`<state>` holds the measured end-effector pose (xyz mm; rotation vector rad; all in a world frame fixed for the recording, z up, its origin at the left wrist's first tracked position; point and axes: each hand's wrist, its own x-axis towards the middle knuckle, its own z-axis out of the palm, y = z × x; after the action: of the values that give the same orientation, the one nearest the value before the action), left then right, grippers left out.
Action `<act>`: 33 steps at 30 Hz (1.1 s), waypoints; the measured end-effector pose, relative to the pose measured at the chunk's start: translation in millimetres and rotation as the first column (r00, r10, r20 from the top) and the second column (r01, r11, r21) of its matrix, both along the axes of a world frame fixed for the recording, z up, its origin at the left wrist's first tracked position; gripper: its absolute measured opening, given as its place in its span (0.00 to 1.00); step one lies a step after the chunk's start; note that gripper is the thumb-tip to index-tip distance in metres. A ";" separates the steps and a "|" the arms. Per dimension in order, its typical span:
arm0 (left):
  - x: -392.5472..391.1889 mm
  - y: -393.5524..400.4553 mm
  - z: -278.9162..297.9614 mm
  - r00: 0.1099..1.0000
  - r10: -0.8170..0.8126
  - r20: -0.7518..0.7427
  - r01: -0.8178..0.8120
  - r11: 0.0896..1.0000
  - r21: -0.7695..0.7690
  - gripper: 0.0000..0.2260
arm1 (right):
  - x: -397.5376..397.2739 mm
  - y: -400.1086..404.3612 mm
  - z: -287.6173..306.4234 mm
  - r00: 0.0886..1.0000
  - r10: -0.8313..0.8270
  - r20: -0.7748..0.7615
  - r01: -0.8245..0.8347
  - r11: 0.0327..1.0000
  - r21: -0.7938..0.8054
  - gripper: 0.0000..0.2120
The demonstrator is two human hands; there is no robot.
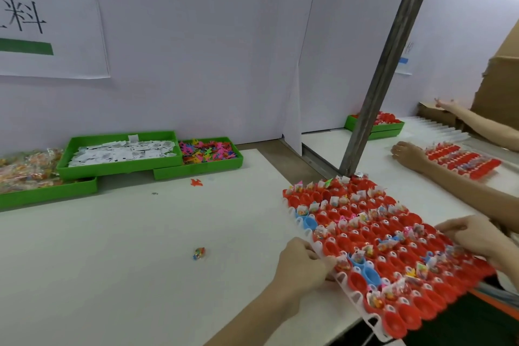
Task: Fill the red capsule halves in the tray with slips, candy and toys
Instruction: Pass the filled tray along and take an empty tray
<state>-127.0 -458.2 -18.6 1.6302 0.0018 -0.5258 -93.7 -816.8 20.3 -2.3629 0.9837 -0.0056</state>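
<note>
A white tray [354,297] packed with red capsule halves [331,248] lies tilted at the table's front right; a few halves are blue. Many halves hold slips, candy packets or small toys. My left hand [302,265] grips the tray's left edge. My right hand [474,234] holds its right edge, fingers curled over the rim. At the back left stand green bins: wrapped candy [25,170], paper slips [120,152] and bright plastic toys [207,152].
A loose candy packet [199,253] and an orange toy [196,182] lie on the white table. A slanted metal post [387,64] rises behind the tray. Another person's arms [415,157] reach over a second red-filled tray [463,161] at the right.
</note>
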 end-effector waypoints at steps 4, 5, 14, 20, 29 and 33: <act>-2.1 2.7 -2.4 0.999 -0.033 0.007 0.033 0.999 0.023 0.17 | -32.2 14.5 5.4 0.992 -0.045 0.115 0.057 0.993 -0.105 0.18; -3.0 4.6 -1.2 0.999 -0.035 0.001 0.035 0.999 0.030 0.18 | -32.0 20.1 11.7 0.987 -0.060 0.147 0.076 0.992 -0.106 0.17; -13.0 85.1 22.1 0.991 0.054 0.125 -0.053 0.999 -0.007 0.14 | -21.3 158.5 10.7 0.872 0.352 0.341 -0.202 0.892 -0.405 0.15; -6.6 264.1 22.6 0.740 0.161 0.653 -0.483 0.803 0.350 0.04 | 1.0 311.3 12.3 0.550 0.788 0.277 -0.655 0.612 -0.443 0.14; -43.6 470.6 2.1 0.564 0.304 0.768 -0.825 0.167 0.540 0.06 | 27.9 545.3 -13.2 0.022 0.945 0.328 -0.885 0.171 -0.434 0.15; -68.7 507.7 13.9 0.441 0.212 0.872 -0.883 -0.069 0.464 0.09 | 23.1 642.5 -27.9 -0.065 0.869 0.490 -0.961 0.078 -0.266 0.10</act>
<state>-195.6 49.5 -4.7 2.6535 0.7877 1.0547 -70.6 -174.4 -7.5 -2.1138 -1.0932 -0.0650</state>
